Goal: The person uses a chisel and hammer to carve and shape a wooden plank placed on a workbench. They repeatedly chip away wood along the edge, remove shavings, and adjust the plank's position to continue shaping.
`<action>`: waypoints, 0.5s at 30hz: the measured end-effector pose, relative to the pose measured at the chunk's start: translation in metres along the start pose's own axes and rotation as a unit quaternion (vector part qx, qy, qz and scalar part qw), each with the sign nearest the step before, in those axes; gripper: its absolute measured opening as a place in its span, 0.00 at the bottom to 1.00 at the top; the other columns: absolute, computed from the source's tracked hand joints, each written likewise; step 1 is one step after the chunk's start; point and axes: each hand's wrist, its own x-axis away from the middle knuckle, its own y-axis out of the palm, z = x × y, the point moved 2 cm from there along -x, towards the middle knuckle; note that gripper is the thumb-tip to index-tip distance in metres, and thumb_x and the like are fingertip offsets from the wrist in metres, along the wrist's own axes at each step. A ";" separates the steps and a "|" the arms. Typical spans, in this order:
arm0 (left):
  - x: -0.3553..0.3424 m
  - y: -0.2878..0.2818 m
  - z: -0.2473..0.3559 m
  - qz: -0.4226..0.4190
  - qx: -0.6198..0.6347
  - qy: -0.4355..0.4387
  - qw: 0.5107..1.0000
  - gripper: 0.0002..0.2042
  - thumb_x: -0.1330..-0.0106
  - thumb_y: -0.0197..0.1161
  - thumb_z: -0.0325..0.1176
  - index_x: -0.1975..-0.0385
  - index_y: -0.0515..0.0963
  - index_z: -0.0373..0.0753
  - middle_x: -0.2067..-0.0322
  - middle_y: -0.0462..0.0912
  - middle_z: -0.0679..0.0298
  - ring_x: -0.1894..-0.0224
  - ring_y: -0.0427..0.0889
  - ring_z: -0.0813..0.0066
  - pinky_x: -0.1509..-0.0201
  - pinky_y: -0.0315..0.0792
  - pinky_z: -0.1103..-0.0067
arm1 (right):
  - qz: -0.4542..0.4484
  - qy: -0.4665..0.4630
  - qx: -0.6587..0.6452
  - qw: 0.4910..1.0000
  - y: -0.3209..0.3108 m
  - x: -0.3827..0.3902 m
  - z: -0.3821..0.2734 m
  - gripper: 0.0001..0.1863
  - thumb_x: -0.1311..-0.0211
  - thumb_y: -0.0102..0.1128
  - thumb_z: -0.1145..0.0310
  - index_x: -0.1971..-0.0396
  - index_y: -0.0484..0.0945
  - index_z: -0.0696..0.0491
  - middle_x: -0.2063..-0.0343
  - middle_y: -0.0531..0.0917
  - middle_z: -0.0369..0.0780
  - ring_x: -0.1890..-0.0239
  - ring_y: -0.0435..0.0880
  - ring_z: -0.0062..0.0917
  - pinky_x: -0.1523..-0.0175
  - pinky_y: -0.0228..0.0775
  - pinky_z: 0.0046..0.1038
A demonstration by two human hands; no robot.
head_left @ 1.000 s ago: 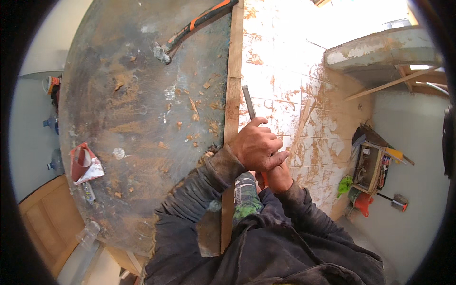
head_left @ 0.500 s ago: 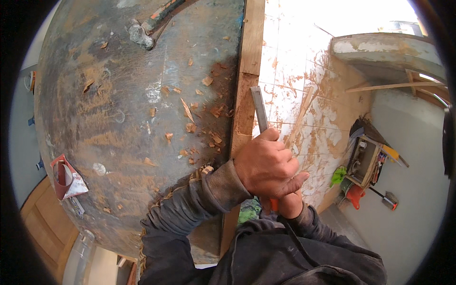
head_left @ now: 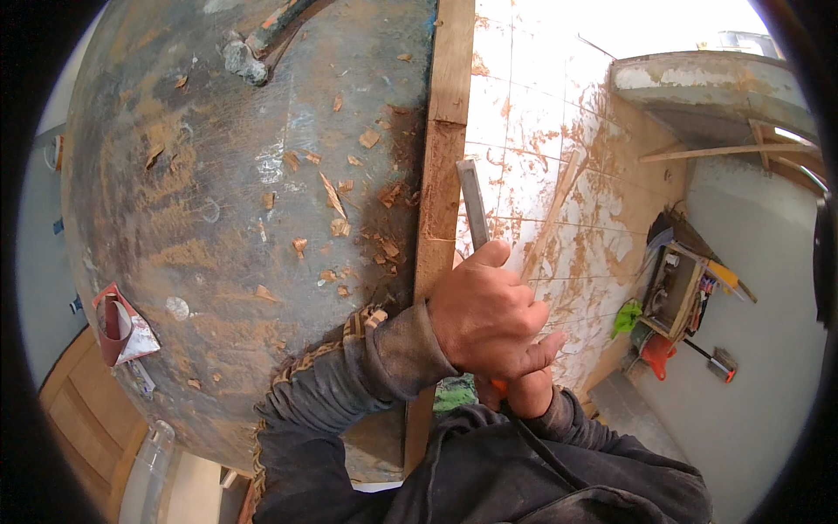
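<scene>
My left hand (head_left: 489,306) is closed around the chisel, its thumb lying along the flat metal blade of the chisel (head_left: 472,196). Below it, my right hand (head_left: 530,393) grips the chisel's orange handle end, partly hidden behind the left hand and sleeve. The blade points away from me, and its tip overlaps the right side of a long wooden piece (head_left: 443,166) with a cut recess. Whether the tip touches the wood, I cannot tell.
A hammer (head_left: 244,61) lies at the far left of the worn board (head_left: 218,288), among wood chips (head_left: 369,139). Folded sandpaper (head_left: 118,327) sits at the left edge. Right, a wooden tool box (head_left: 674,293) stands on the floor by a wall; a wooden strip (head_left: 554,214) lies on dusty tiles.
The whole view has shifted slightly, so the board and wood sit further left. Against the wood, the chisel has drawn back a little toward me. Both hands keep their grip.
</scene>
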 end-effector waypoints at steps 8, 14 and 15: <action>0.002 -0.004 -0.005 0.011 -0.023 0.007 1.000 0.21 0.38 0.63 0.46 0.92 0.70 0.47 0.90 0.73 0.65 0.87 0.71 0.67 0.65 0.63 0.72 | -0.036 0.193 -0.291 0.937 0.003 0.007 -0.012 0.12 0.24 0.43 0.63 0.54 0.73 0.54 0.77 0.75 0.34 0.81 0.72 0.18 0.76 0.61 0.23; -0.001 -0.005 -0.008 0.029 -0.018 0.003 0.999 0.22 0.36 0.59 0.43 0.93 0.74 0.45 0.91 0.75 0.61 0.88 0.74 0.61 0.64 0.65 0.69 | 0.021 0.242 -0.395 0.886 0.007 -0.003 -0.024 0.11 0.24 0.43 0.66 0.57 0.75 0.55 0.79 0.74 0.33 0.83 0.70 0.16 0.79 0.58 0.21; -0.002 -0.007 -0.008 0.039 -0.024 0.000 0.999 0.22 0.36 0.59 0.43 0.93 0.74 0.45 0.91 0.75 0.61 0.88 0.74 0.61 0.64 0.65 0.69 | 0.027 0.264 -0.426 0.865 0.007 -0.001 -0.028 0.11 0.24 0.44 0.66 0.57 0.75 0.55 0.79 0.74 0.33 0.83 0.70 0.16 0.79 0.58 0.21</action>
